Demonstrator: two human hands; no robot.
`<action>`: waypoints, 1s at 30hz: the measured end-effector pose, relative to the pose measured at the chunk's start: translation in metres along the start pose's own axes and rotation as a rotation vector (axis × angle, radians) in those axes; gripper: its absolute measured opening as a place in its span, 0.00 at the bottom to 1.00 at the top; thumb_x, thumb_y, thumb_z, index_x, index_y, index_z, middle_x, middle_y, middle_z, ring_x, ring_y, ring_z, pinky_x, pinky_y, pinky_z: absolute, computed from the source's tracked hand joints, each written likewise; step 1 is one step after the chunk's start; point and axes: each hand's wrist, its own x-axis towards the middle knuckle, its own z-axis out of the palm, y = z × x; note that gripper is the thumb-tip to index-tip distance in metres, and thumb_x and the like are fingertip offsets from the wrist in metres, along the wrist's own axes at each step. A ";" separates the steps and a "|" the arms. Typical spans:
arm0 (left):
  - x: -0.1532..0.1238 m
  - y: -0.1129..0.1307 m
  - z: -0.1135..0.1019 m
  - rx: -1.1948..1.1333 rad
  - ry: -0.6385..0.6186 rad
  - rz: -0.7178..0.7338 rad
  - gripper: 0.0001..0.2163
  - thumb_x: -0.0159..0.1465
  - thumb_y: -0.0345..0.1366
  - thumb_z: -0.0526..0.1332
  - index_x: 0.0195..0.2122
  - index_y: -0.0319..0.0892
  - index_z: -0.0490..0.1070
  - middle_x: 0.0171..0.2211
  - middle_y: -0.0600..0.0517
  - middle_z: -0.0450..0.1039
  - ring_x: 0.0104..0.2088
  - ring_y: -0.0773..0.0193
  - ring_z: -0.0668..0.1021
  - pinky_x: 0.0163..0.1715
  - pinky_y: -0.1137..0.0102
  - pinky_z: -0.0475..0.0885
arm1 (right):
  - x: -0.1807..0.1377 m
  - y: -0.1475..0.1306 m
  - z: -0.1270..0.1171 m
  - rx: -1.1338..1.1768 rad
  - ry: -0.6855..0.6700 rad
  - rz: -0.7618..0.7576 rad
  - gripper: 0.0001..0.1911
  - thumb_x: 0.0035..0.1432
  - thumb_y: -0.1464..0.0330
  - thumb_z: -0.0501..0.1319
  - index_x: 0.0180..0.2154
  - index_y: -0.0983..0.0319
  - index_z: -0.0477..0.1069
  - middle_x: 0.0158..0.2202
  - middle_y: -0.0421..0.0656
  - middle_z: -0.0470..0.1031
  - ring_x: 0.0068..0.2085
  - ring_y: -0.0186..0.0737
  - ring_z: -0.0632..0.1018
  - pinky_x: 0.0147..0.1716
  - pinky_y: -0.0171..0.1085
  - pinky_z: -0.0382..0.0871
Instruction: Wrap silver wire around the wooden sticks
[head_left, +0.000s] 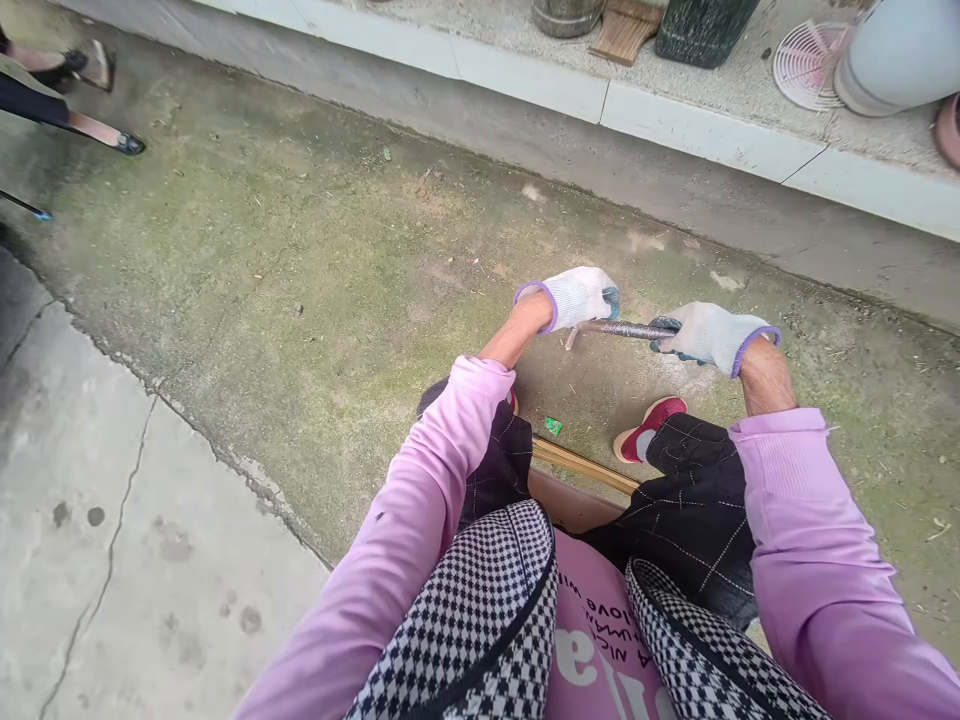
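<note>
Seated low over a mossy concrete yard (315, 290), I grip a ribbed metal rod (626, 329) with both gloved hands. My left hand (574, 297) is curled shut over one end of it, with a short stub of the rod poking out below the glove. My right hand (709, 335) is clamped round the other end, its dark-coated fingers (667, 338) wrapped over the metal. The rod runs level between the two hands, held above the ground just ahead of my knees. Both gloves are white knit with purple cuffs, and pink sleeves (795, 520) cover my arms to the wrist.

Below my right hand, my red shoe (651, 425) rests on the concrete. Below my left hand lies a small green scrap (553, 426), and nearer to me than that a wooden bar (585, 466) crosses between my knees.

Well beyond both hands a raised kerb (675, 125) runs across the yard. On the ledge behind it, past my right hand, lie a pink round grille (806, 62) and a pale bucket (892, 50) touching it. Past my left hand stand a dark container (701, 30), a wooden board (622, 30) and a grey pot (566, 15). Far off to the left of my left hand, another person's foot in a black shoe (127, 143) rests on the ground.
</note>
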 end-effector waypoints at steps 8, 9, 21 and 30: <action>0.001 -0.008 -0.004 -0.252 0.021 0.041 0.08 0.70 0.29 0.67 0.38 0.39 0.88 0.37 0.50 0.88 0.44 0.60 0.81 0.46 0.68 0.73 | -0.028 -0.030 -0.009 0.408 -0.160 -0.047 0.21 0.52 0.56 0.81 0.45 0.59 0.89 0.30 0.41 0.81 0.29 0.40 0.77 0.27 0.36 0.72; 0.003 -0.010 -0.004 -0.314 0.020 0.056 0.09 0.70 0.29 0.66 0.40 0.39 0.89 0.40 0.48 0.90 0.45 0.59 0.82 0.47 0.68 0.75 | -0.032 -0.030 -0.011 0.474 -0.136 -0.062 0.24 0.51 0.55 0.82 0.46 0.59 0.89 0.31 0.41 0.82 0.29 0.39 0.77 0.26 0.36 0.71; 0.005 -0.001 0.009 -0.315 -0.002 0.039 0.10 0.75 0.34 0.67 0.49 0.40 0.91 0.40 0.47 0.91 0.47 0.54 0.85 0.51 0.62 0.81 | -0.027 -0.048 -0.019 0.869 0.441 0.022 0.19 0.51 0.66 0.78 0.46 0.58 0.82 0.32 0.41 0.78 0.32 0.41 0.74 0.28 0.40 0.70; 0.002 0.011 0.013 -0.076 0.000 0.046 0.14 0.72 0.34 0.64 0.45 0.40 0.93 0.40 0.47 0.90 0.45 0.55 0.84 0.50 0.64 0.77 | -0.002 -0.028 -0.020 -0.142 0.352 0.154 0.08 0.75 0.64 0.70 0.50 0.60 0.85 0.42 0.53 0.87 0.40 0.49 0.77 0.42 0.44 0.67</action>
